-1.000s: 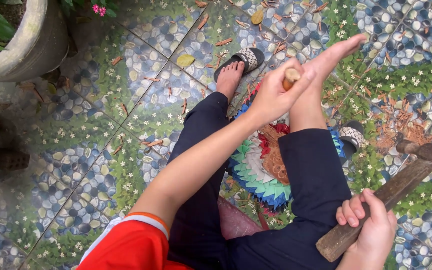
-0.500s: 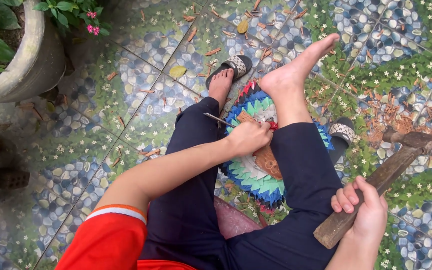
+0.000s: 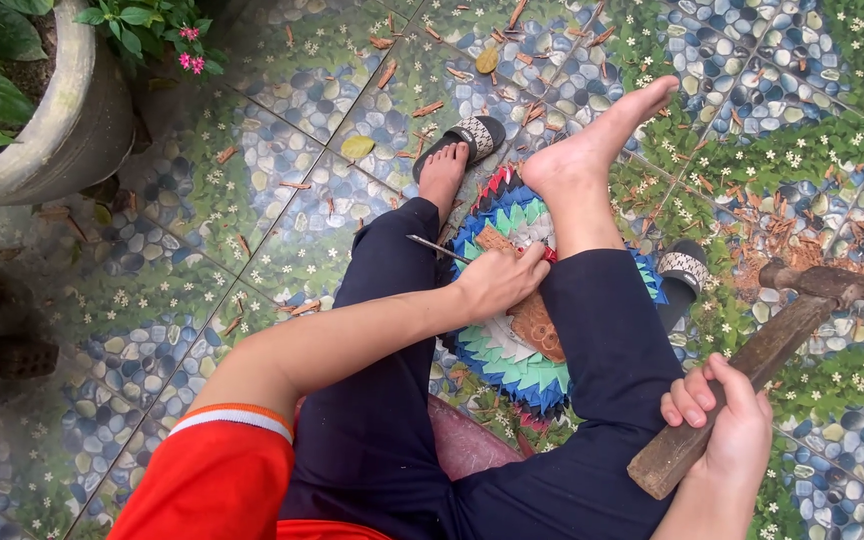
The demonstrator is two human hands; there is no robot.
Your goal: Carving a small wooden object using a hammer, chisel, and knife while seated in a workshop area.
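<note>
Here, right hand gripping hammer, head up-right, left hand pinching chisel.

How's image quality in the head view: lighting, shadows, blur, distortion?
Head view: soft, even daylight, no glare and no hard shadows; dimmer at the left beside the planter. Left hand, right hand and hammer are sharp, no motion blur. Tile lines bow slightly towards the edges, suggesting mild wide-angle distortion.

- We've open tiled floor on our left, only dry leaves there.
- Big plant pot blocks far left.
- Our legs hem in the round mat; sandal sits just beside it, right.
</note>
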